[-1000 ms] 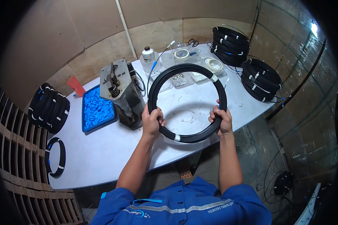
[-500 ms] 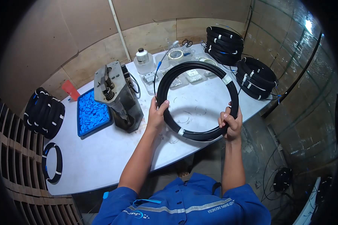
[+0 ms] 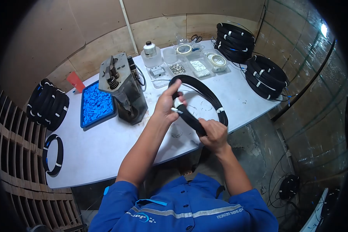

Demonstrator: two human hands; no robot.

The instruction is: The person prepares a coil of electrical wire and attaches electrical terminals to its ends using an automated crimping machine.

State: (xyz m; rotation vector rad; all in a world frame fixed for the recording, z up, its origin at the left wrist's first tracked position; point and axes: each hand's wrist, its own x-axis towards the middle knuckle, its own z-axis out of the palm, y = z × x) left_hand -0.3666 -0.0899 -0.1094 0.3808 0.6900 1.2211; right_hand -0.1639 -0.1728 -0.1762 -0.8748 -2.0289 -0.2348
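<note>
A coil of black cable (image 3: 206, 90), bound with white tape bands, is held tilted above the table in front of me. My right hand (image 3: 214, 133) is closed around its near side. My left hand (image 3: 168, 102) grips its left side, thumb pointing up and the other fingers partly hidden behind the cable. A white tape band (image 3: 177, 103) shows beside the left fingers. Close to that hand is a small pale piece (image 3: 176, 110) whose kind I cannot make out.
A metal press (image 3: 123, 91) stands left of my hands, with a blue tray (image 3: 98, 124) of small blue pieces beside it. Behind are a white bottle (image 3: 149, 49), parts trays (image 3: 199, 67) and scissors (image 3: 196, 38). Stacked coils (image 3: 234, 42) sit at right, more coils (image 3: 48, 104) at left.
The coil has turned from facing me to a steep tilt and come lower. My right hand moved left and down, my left hand up and slightly right along the cable.
</note>
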